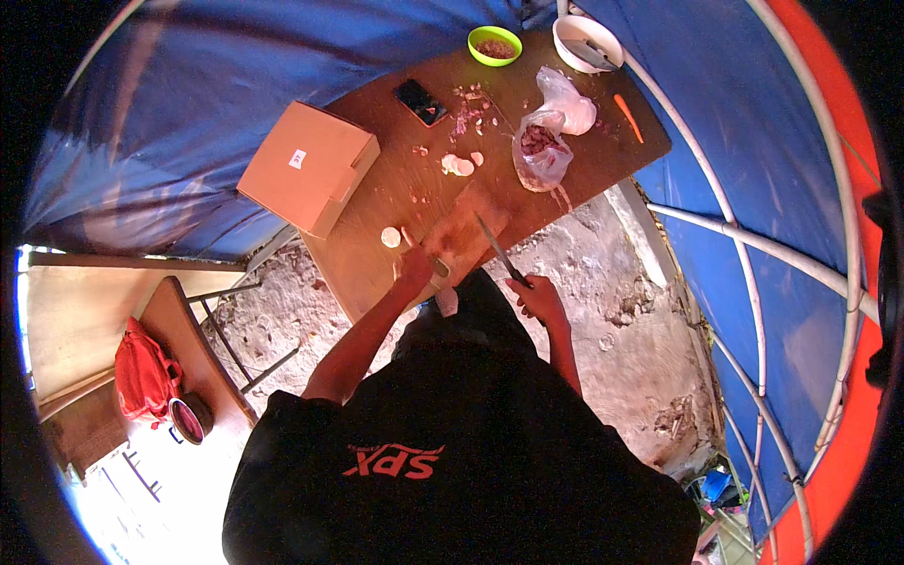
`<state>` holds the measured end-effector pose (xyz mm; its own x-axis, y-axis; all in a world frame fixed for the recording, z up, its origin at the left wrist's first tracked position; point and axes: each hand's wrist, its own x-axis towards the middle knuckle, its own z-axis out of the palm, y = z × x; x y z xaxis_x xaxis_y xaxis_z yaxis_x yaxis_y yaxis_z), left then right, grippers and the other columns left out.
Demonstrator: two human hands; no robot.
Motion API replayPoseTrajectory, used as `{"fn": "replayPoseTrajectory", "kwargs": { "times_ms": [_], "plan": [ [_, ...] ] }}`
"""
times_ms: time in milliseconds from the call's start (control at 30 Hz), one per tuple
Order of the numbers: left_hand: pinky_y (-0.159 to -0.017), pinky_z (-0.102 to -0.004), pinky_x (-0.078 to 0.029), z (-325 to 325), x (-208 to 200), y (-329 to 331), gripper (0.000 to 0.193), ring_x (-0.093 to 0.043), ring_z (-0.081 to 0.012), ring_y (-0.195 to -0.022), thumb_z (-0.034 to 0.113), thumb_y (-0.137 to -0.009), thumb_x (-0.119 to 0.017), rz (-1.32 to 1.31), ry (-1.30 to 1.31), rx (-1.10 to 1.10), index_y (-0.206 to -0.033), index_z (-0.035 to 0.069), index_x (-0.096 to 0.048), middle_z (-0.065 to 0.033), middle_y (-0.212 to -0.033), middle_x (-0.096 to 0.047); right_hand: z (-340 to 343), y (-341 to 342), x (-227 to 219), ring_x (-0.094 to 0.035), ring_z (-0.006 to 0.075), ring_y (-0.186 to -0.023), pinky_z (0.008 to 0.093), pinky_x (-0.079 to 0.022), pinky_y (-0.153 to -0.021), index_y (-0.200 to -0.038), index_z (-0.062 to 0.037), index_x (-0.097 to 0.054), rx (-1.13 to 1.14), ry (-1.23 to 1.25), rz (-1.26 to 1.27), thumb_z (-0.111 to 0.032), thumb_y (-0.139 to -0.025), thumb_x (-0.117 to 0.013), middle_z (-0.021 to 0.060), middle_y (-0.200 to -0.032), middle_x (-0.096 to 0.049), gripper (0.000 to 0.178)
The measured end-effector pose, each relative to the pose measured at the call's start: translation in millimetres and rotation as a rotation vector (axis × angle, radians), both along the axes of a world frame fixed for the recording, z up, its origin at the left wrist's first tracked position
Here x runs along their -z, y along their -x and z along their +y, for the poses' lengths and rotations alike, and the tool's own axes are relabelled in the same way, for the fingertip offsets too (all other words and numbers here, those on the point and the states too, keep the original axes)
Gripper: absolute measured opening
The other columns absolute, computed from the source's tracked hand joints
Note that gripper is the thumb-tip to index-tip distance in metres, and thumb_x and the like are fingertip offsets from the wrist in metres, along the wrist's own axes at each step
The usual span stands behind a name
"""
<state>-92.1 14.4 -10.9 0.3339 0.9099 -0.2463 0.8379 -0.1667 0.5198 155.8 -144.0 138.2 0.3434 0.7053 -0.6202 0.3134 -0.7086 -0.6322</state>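
My right hand (539,299) is closed around the handle of a knife (492,237), its blade pointing away over the near edge of the table. The blade lies by the right side of a wooden cutting board (468,224). On the left side of the board rests my left hand (413,269), fingers apart, beside the board's near end. Whether it touches the board I cannot tell. A round white piece (391,236) lies just left of that hand. Beyond the board are more white pieces (458,166) and scattered purplish peelings (468,110).
On the brown table (353,273) stand a cardboard box (306,169), a phone (420,102), a green bowl (508,56) with brown contents and a white bowl (574,30). A plastic bag (546,174) of small reddish pieces and an orange stick-like thing (629,118) lie right.
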Motion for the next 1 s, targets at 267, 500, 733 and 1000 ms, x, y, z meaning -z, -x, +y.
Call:
{"fn": "replayPoseTrajectory", "kwargs": {
  "times_ms": [267,500,733,1000],
  "plan": [
    [-0.062,-0.0465,-0.057,0,-32,-8,0.094,-0.071,-0.0343,-0.068,0.031,-0.087,-0.060,0.290,0.020,0.104,-0.146,-0.014,-0.003,-0.0185,-0.075,-0.071,43,-22,-50,-0.059,0.0167,-0.051,0.0346,-0.046,-0.046,-0.110,-0.0017,-0.054,-0.176,-0.008,-0.244,-0.032,-0.091,-0.068,0.0088,-0.069,-0.064,0.039],
    [-0.060,-0.0489,-0.058,5,-34,-2,0.066,-0.071,-0.0360,-0.068,0.037,-0.093,-0.053,0.273,0.058,0.206,-0.138,-0.010,-0.038,-0.0247,-0.088,-0.070,93,-26,-154,-0.066,0.0402,-0.092,0.0473,-0.052,-0.081,-0.105,-0.0056,-0.067,-0.353,-0.221,-0.341,-0.028,-0.083,-0.071,0.0216,-0.098,-0.069,0.032],
    [-0.066,-0.0490,-0.056,7,-55,-3,0.084,-0.070,-0.0375,-0.075,0.044,-0.086,-0.064,0.257,0.114,0.053,-0.143,-0.007,-0.032,-0.0229,-0.088,-0.070,139,-24,-186,-0.067,0.0343,-0.085,0.0433,-0.052,-0.074,-0.092,-0.0054,-0.072,-0.518,-0.212,-0.526,-0.026,-0.078,-0.073,0.0147,-0.091,-0.070,0.025],
    [-0.068,-0.0523,-0.053,63,-37,-20,0.043,-0.068,-0.0410,-0.080,0.027,-0.084,-0.069,0.049,-0.154,-0.004,-0.122,0.008,-0.061,-0.0224,-0.091,-0.069,169,-7,-149,-0.066,0.0387,-0.084,0.0493,-0.052,-0.073,-0.085,-0.0021,-0.067,-0.696,-0.155,-0.601,-0.022,-0.078,-0.067,0.0197,-0.085,-0.067,0.021]
  ]
}}
